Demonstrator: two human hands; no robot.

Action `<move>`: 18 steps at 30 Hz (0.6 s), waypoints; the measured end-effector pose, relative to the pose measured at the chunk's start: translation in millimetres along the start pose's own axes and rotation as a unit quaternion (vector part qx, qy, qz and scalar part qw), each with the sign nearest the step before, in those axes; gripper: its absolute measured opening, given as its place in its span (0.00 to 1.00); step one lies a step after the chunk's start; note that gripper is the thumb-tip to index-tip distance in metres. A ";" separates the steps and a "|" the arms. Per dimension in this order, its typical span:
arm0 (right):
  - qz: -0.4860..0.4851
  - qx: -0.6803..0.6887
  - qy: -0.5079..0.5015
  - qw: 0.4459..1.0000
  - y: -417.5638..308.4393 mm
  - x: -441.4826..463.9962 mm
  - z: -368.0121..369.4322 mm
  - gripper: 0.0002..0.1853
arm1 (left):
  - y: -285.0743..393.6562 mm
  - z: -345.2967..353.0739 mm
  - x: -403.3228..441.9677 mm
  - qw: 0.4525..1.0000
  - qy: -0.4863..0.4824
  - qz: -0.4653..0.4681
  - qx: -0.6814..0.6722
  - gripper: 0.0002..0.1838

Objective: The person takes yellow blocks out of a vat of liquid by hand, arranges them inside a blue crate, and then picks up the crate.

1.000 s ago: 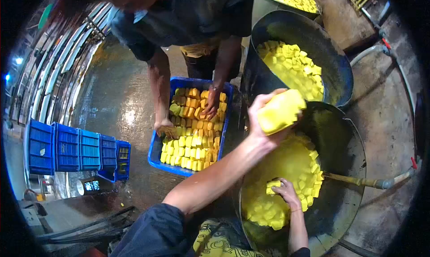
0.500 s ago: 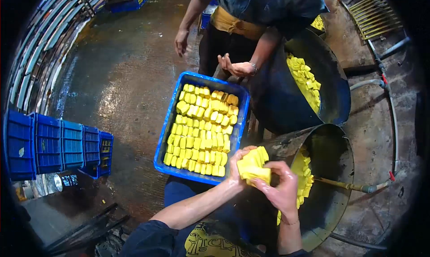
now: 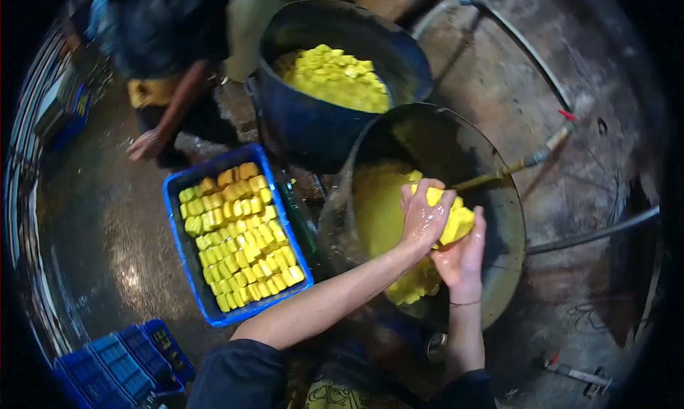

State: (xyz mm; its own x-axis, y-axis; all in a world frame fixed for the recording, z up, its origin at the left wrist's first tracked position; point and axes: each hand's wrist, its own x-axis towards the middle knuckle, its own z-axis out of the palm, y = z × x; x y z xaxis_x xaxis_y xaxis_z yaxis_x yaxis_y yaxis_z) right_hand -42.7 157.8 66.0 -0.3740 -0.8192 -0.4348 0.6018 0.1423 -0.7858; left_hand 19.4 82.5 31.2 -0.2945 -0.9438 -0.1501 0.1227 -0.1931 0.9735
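Note:
Both my hands are together over the near vat, which holds cloudy yellow liquid and yellow blocks. My left hand is wrapped over several yellow blocks from above. From the right and below, my right hand supports the same blocks, palm up. To the left stands a blue crate, filled with rows of yellow blocks, some more orange at its far end.
A second vat with yellow pieces stands beyond the near one, and a third container behind it. A co-worker stands at the upper left. Blue crates lie lower left. A pipe reaches into the near vat.
My hands have moved from beside the crate to over the near vat, still holding blocks. The view has swung right. The co-worker's hands, in the crate a second ago, are now away from it.

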 end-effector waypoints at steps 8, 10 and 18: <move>0.089 0.025 0.044 0.995 52.8 84.9 -191.6 0.23 | -66.3 50.8 17.7 0.923 -0.218 -0.201 0.244 0.39; 0.132 -0.022 0.076 0.988 49.9 82.5 -200.2 0.26 | -66.8 47.2 19.8 0.930 -0.207 -0.157 0.261 0.40; -0.144 -0.219 0.091 0.961 4.6 -27.1 -66.7 0.17 | 27.5 -196.7 -57.7 0.973 -0.100 0.201 0.052 0.19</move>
State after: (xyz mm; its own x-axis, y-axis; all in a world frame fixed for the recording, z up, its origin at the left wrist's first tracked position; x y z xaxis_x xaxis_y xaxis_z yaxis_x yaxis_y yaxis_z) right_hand -76.9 217.7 44.8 -0.6224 -0.7539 -0.2102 0.1155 0.1771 -0.9774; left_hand 226.2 78.9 32.7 -0.4228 -0.8642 0.2728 0.1733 0.2185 0.9603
